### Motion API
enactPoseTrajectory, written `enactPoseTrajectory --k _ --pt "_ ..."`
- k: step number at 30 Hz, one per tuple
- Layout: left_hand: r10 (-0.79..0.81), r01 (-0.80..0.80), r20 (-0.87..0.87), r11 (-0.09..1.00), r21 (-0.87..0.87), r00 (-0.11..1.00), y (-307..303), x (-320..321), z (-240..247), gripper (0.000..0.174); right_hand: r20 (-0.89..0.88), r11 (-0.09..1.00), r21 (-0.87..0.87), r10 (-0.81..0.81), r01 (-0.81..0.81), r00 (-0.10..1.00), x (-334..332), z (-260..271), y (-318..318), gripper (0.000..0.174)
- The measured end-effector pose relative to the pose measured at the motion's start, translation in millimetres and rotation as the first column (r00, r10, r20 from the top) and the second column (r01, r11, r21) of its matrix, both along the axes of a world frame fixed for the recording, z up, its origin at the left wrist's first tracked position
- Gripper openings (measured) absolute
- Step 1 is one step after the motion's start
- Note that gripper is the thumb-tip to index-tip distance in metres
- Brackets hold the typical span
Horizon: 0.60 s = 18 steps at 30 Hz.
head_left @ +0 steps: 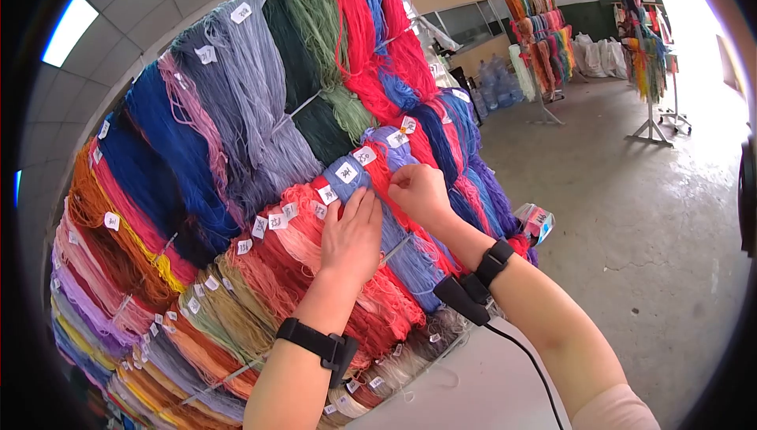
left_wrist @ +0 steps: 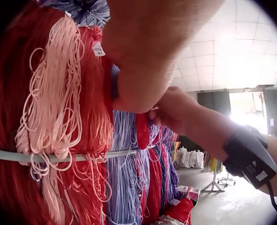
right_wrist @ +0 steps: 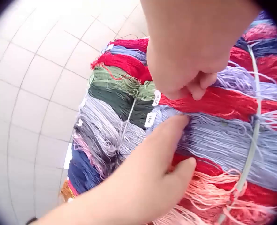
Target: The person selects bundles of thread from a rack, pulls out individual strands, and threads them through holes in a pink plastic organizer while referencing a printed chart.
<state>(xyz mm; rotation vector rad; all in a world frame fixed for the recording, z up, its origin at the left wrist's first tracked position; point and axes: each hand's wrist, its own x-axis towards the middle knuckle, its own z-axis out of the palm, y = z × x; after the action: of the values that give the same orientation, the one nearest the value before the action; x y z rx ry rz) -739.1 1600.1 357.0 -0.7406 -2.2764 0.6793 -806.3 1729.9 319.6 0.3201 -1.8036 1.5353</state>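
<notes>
My left hand lies with extended fingers on a blue-grey yarn skein, just below its white paper tag. In the right wrist view its thumb stands apart from the fingers over red yarn. Beside it, my right hand has curled fingers against a red skein and lavender yarn. A small dark blue spot shows at its fingertips in the left wrist view; whether any strand is between them cannot be told. Another tag sits on top of the red skein.
Rows of tagged skeins hang on a rack, with a pale strap across them. Salmon yarn hangs to the left, purple yarn to the right. Further back stand more yarn racks, water bottles and white sacks.
</notes>
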Motion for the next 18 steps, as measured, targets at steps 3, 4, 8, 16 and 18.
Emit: enactPoseTrajectory --k 3,4,8,16,18 --pt "-0.004 0.003 0.033 1.000 0.024 0.999 -1.4 1.2 -0.3 0.047 0.038 0.998 0.018 0.054 -0.055 0.998 -9.0 -9.9 -2.1 0.011" --pt "-0.016 0.014 0.049 0.999 0.038 0.999 -1.8 1.5 0.9 0.047 0.046 0.996 0.006 0.089 -0.089 0.995 -8.0 -7.6 0.2 0.010" --pt "-0.051 0.025 0.208 0.992 0.124 0.977 -3.2 7.1 11.4 0.045 0.110 0.875 -0.298 0.428 -0.381 0.897 4.9 -7.0 22.9 0.009" --pt "-0.263 0.196 0.135 0.906 0.375 0.955 7.6 17.0 6.9 0.029 0.017 0.934 -0.107 0.345 -0.341 0.938 5.4 -9.3 32.4 0.009" --pt "-0.278 0.203 0.145 0.898 0.391 0.950 13.0 23.4 8.8 0.026 -0.030 0.981 0.081 0.179 -0.176 0.983 3.4 -8.0 26.0 0.011"
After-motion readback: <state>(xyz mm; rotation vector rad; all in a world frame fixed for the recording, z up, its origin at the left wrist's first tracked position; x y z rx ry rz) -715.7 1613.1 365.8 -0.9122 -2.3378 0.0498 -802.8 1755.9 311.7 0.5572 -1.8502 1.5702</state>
